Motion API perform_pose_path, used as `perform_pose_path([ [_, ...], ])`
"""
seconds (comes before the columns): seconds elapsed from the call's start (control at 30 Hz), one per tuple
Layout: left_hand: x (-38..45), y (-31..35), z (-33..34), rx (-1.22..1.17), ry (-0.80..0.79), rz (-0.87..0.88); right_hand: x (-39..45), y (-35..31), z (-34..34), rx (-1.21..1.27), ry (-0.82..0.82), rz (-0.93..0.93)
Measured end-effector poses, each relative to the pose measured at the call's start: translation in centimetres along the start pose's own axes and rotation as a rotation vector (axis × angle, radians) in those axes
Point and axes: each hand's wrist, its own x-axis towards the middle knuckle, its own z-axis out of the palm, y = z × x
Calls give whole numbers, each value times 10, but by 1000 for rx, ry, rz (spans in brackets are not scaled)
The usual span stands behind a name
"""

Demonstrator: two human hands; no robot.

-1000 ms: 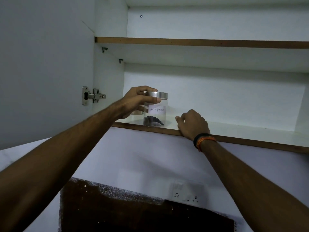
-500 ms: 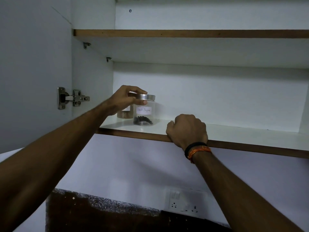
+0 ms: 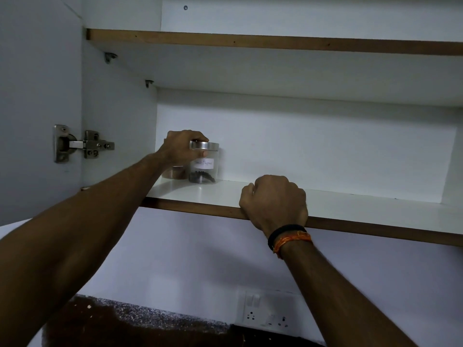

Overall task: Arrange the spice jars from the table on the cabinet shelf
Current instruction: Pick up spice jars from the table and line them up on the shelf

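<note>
A clear black pepper jar (image 3: 204, 169) with a steel lid and a white label stands on the lower cabinet shelf (image 3: 350, 204), far back near the left wall. My left hand (image 3: 181, 149) grips its lid from the left, thumb on the front rim. A second jar (image 3: 176, 172) with brown powder stands just left of it, mostly hidden behind my left hand. My right hand (image 3: 274, 200) rests on the shelf's front edge with its fingers curled, holding nothing.
The open cabinet door with a metal hinge (image 3: 80, 144) stands at the left. An upper shelf (image 3: 275, 42) hangs above. Below, a white wall carries a socket plate (image 3: 266, 313) over a dark countertop (image 3: 140, 329). The shelf's right part is bare.
The black pepper jar has moved from the shelf's front edge back toward the rear wall, still in my left hand. My right hand has closed into a fist on the shelf edge.
</note>
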Motion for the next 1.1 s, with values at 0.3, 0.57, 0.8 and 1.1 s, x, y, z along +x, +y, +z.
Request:
perform_pose_path([
  [0.3, 7, -11, 10, -28, 13, -53, -3, -1, 1, 3, 34, -11],
  [0.57, 11, -13, 12, -39, -4, -64, -3, -1, 1, 7, 51, -32],
  [0.8, 10, -15, 16, -43, 27, -65, -4, 0, 3, 3, 68, -43],
  [1.1, 1, -10, 9, -70, 122, -9, -3, 0, 3, -16, 61, -25],
])
